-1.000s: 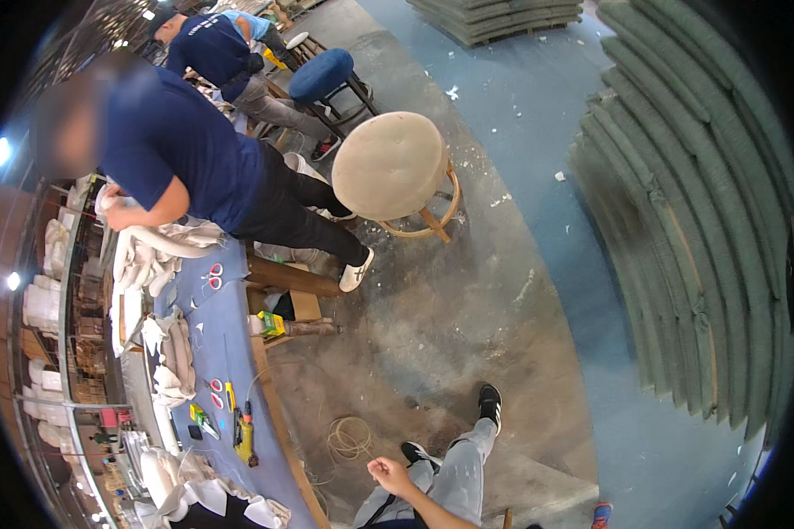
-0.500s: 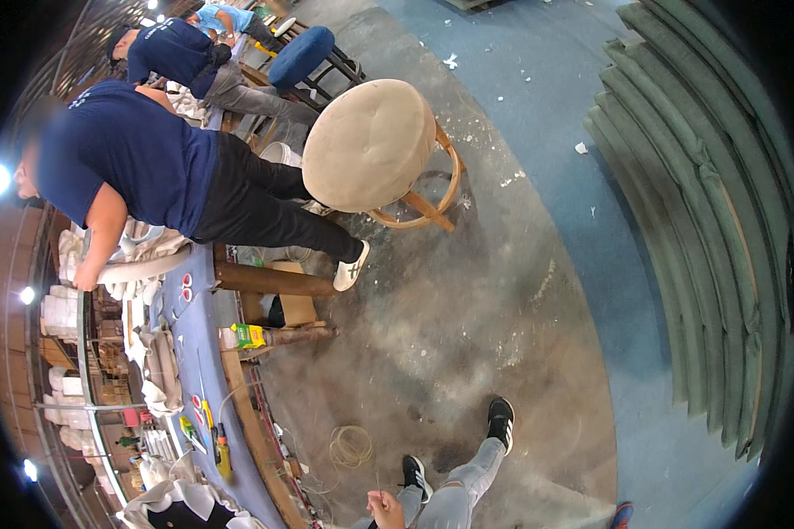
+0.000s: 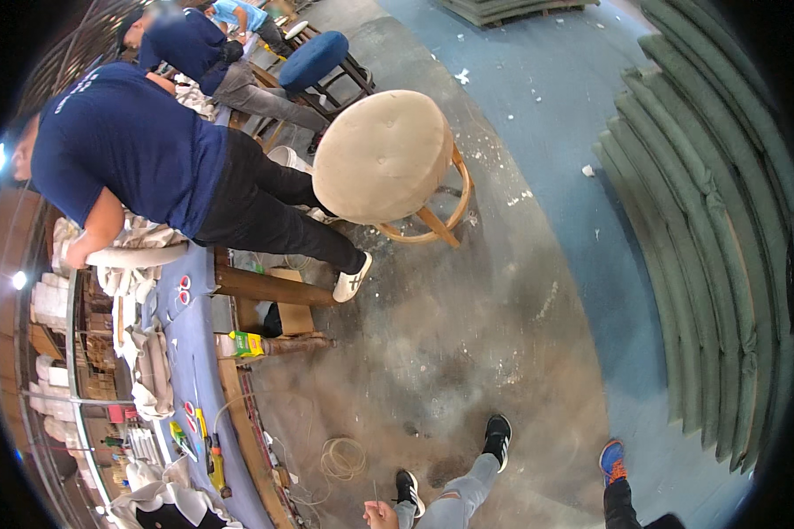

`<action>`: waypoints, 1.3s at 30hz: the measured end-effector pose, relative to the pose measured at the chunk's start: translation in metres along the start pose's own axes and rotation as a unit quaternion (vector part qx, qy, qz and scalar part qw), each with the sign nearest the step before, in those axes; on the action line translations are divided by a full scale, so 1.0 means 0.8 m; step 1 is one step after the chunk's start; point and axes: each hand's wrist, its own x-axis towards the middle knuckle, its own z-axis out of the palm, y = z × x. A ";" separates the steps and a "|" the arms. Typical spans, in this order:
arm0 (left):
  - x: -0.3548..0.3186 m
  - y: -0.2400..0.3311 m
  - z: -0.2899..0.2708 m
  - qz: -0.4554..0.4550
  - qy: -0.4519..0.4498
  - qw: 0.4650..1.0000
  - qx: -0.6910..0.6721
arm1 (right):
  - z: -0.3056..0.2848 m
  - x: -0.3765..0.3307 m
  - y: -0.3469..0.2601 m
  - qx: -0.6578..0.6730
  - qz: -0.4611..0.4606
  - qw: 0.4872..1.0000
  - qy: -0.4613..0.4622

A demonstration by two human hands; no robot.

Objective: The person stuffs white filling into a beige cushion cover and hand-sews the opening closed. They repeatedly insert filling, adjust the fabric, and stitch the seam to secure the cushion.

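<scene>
My left hand shows at the lower edge, beside my legs in light jeans. Its fingers are pinched together, and a thin needle-like piece sticks up from them. That piece is too fine to name surely. Nothing of my right hand is visible. Ahead of me stands a round stool with a beige tufted seat and a wooden ring base. To the left runs a workbench with a blue cloth top, where red-handled scissors and a yellow tool lie.
A person in navy leans over the bench, with others farther back by a blue stool. Green padded panels stand stacked at right. A person's blue shoe is at lower right. Coiled tubing lies near my feet.
The view has shifted slightly, so the stool and panels sit lower in the picture. At lower right, another person's shoe and dark trouser leg have come farther in. My left hand stays pinched.
</scene>
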 end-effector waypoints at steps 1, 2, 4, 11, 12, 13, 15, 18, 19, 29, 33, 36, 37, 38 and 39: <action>-0.001 -0.002 0.004 0.000 0.002 1.000 -0.001 | 0.003 -0.001 0.000 -0.001 0.004 1.000 0.001; -0.002 -0.004 0.007 0.000 0.004 1.000 -0.002 | 0.005 -0.001 0.000 -0.003 0.005 1.000 0.003; 0.000 -0.009 0.012 -0.003 0.009 0.999 -0.042 | 0.013 0.003 0.001 -0.007 0.007 1.000 0.009; 0.000 -0.011 0.043 0.156 -0.115 0.959 -0.208 | 0.031 0.004 0.017 -0.026 0.016 0.999 0.015; -0.003 -0.013 0.045 0.176 -0.103 0.956 -0.211 | 0.030 0.005 0.020 -0.025 0.016 0.999 0.018; -0.007 -0.016 0.046 0.155 -0.102 0.957 -0.224 | 0.032 0.007 0.025 -0.025 0.019 0.999 0.020; -0.017 -0.016 0.054 0.108 -0.109 0.957 -0.246 | 0.037 0.003 0.039 -0.027 0.031 0.999 0.012; -0.031 -0.033 0.072 0.101 -0.119 0.922 -0.355 | 0.044 0.004 0.065 -0.023 0.061 0.998 0.001; -0.036 -0.044 0.082 0.089 -0.121 0.896 -0.417 | 0.043 0.005 0.078 -0.024 0.073 0.997 -0.003; -0.203 -0.193 0.379 -0.255 0.045 0.497 -0.828 | 0.066 -0.048 0.127 0.030 0.081 0.996 -0.007; -0.266 -0.291 0.481 -0.381 0.044 0.512 -0.769 | 0.083 -0.059 0.154 0.009 0.088 0.995 -0.037; -0.287 -0.327 0.512 -0.446 0.003 0.527 -0.724 | 0.069 -0.066 0.173 -0.001 0.089 0.995 -0.033; -0.296 -0.335 0.515 -0.465 -0.015 0.530 -0.709 | 0.063 -0.068 0.175 -0.016 0.088 0.996 -0.030; -0.304 -0.342 0.515 -0.482 -0.033 0.530 -0.697 | 0.056 -0.069 0.175 -0.009 0.081 0.996 -0.028; -0.304 -0.350 0.510 -0.495 -0.049 0.529 -0.687 | 0.047 -0.067 0.172 -0.002 0.072 0.997 -0.024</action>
